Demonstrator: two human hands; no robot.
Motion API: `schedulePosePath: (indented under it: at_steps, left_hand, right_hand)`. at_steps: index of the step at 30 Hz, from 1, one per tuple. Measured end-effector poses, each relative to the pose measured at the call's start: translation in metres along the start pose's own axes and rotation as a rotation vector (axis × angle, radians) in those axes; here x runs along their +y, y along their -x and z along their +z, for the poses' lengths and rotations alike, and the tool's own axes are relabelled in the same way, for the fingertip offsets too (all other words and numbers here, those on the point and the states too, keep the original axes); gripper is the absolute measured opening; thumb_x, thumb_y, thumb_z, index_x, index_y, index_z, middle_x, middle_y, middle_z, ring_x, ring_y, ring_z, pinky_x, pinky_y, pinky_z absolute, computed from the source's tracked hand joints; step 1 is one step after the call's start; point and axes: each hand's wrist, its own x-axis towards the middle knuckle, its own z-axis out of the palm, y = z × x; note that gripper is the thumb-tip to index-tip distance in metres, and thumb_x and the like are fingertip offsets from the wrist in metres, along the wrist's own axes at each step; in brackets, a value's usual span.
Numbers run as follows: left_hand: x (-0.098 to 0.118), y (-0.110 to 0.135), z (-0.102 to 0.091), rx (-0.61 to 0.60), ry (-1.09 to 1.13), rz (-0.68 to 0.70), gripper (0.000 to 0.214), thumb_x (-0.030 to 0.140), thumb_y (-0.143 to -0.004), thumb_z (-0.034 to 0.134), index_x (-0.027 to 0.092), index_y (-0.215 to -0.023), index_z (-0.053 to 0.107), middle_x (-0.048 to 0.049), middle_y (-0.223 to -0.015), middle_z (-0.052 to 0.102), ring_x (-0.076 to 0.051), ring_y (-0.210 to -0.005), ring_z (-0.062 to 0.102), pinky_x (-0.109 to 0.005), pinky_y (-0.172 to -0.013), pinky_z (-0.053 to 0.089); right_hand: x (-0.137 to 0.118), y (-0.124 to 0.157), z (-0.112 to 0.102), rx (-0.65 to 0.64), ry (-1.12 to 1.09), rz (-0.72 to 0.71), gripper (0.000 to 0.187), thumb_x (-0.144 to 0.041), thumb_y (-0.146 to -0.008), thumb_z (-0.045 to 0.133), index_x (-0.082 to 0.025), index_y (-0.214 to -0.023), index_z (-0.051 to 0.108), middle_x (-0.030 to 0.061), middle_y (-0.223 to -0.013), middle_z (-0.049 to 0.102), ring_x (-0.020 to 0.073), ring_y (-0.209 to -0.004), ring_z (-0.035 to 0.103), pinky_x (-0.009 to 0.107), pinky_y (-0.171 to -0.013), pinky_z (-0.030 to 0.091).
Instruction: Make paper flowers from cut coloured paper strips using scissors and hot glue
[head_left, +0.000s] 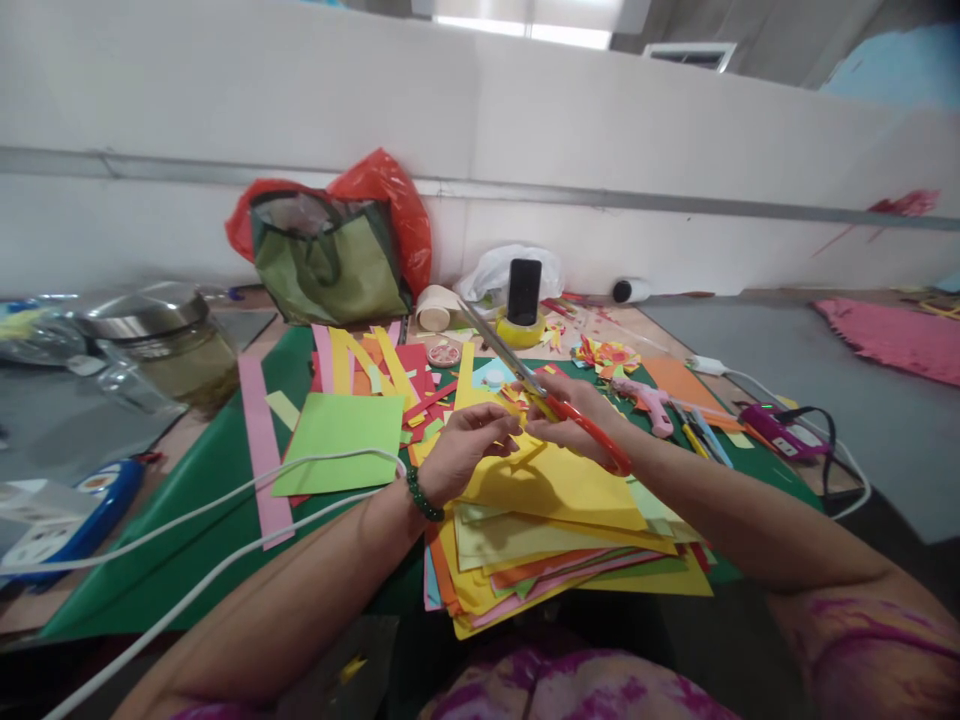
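Observation:
My right hand is closed on a pair of scissors with red handles. Their long metal blades point away to the upper left. Close beside it, my left hand has its thumb and fingertips pinched together. Whatever lies in that pinch, if anything, is too small to make out. Both hands hover over a stack of coloured paper, with yellow sheets uppermost. Small paper scraps lie just beyond the fingers. Left of my left hand rests a light green square sheet.
White cables cross my left forearm. A glue gun, pens and a purple device lie to the right. Behind stand a phone, a green bag and a lidded glass jar. Pink strips lie left.

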Motion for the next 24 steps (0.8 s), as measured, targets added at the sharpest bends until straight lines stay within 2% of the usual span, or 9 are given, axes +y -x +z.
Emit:
schedulePosePath:
  at_steps: [3, 6, 8, 12, 14, 18, 24]
  left_hand:
    - [0.002, 0.0, -0.002, 0.018, 0.018, 0.015, 0.029, 0.036, -0.053, 0.085, 0.015, -0.063, 0.068, 0.0007, -0.065, 0.064, -0.008, -0.056, 0.057, -0.021, -0.058, 0.045]
    - [0.005, 0.0, -0.003, 0.069, 0.045, 0.022, 0.028, 0.036, -0.052, 0.085, 0.015, -0.064, 0.069, -0.0002, -0.067, 0.066, -0.007, -0.056, 0.055, -0.021, -0.058, 0.043]
    - [0.006, 0.0, -0.003, 0.095, 0.062, 0.022, 0.029, 0.036, -0.051, 0.085, 0.015, -0.064, 0.07, -0.0005, -0.067, 0.066, -0.007, -0.055, 0.054, -0.021, -0.058, 0.043]
    - [0.006, -0.001, -0.002, 0.124, 0.074, 0.036, 0.03, 0.037, -0.049, 0.085, 0.015, -0.061, 0.069, -0.0011, -0.066, 0.066, -0.008, -0.057, 0.055, -0.022, -0.059, 0.043]
    - [0.006, -0.002, -0.002, 0.136, 0.072, 0.04, 0.03, 0.037, -0.049, 0.085, 0.015, -0.061, 0.068, -0.0014, -0.066, 0.066, -0.008, -0.057, 0.054, -0.022, -0.059, 0.043]
    - [0.005, -0.002, -0.002, 0.147, 0.07, 0.05, 0.03, 0.037, -0.049, 0.085, 0.016, -0.061, 0.068, -0.0017, -0.067, 0.066, -0.008, -0.057, 0.053, -0.022, -0.059, 0.043]
    - [0.005, -0.002, -0.001, 0.163, 0.065, 0.053, 0.031, 0.038, -0.046, 0.086, 0.016, -0.06, 0.069, -0.0013, -0.066, 0.066, -0.008, -0.059, 0.053, -0.022, -0.06, 0.043]
  right_hand:
    - [0.006, 0.005, -0.01, -0.059, 0.034, -0.131, 0.058, -0.045, -0.072, 0.068, -0.015, -0.12, 0.052, 0.0022, -0.082, 0.06, 0.0151, -0.067, 0.054, 0.028, -0.061, 0.045]
    - [0.014, 0.018, -0.026, -0.149, 0.114, -0.242, 0.071, -0.066, -0.082, 0.052, -0.018, -0.133, 0.043, 0.0081, -0.099, 0.059, 0.0162, -0.072, 0.054, 0.03, -0.064, 0.047]
    - [0.02, 0.028, -0.036, -0.193, 0.211, -0.222, 0.079, -0.074, -0.084, 0.041, -0.017, -0.139, 0.04, 0.0112, -0.105, 0.059, 0.0194, -0.078, 0.056, 0.032, -0.069, 0.048]
    - [0.032, 0.043, -0.045, -0.244, 0.367, -0.141, 0.096, -0.084, -0.078, 0.033, -0.014, -0.143, 0.041, 0.0164, -0.114, 0.06, 0.0282, -0.094, 0.059, 0.038, -0.08, 0.048]
    - [0.033, 0.049, -0.045, -0.27, 0.383, -0.135, 0.097, -0.085, -0.078, 0.029, -0.014, -0.143, 0.042, 0.0165, -0.113, 0.062, 0.0292, -0.095, 0.059, 0.038, -0.082, 0.047]
    - [0.025, 0.057, -0.044, -0.324, 0.386, -0.113, 0.095, -0.084, -0.079, 0.028, -0.014, -0.141, 0.046, 0.0119, -0.094, 0.064, 0.0269, -0.086, 0.06, 0.036, -0.078, 0.047]
    - [0.022, 0.065, -0.047, -0.309, 0.439, -0.08, 0.095, -0.084, -0.08, 0.028, -0.014, -0.14, 0.048, 0.0112, -0.086, 0.065, 0.0256, -0.079, 0.059, 0.034, -0.074, 0.045]
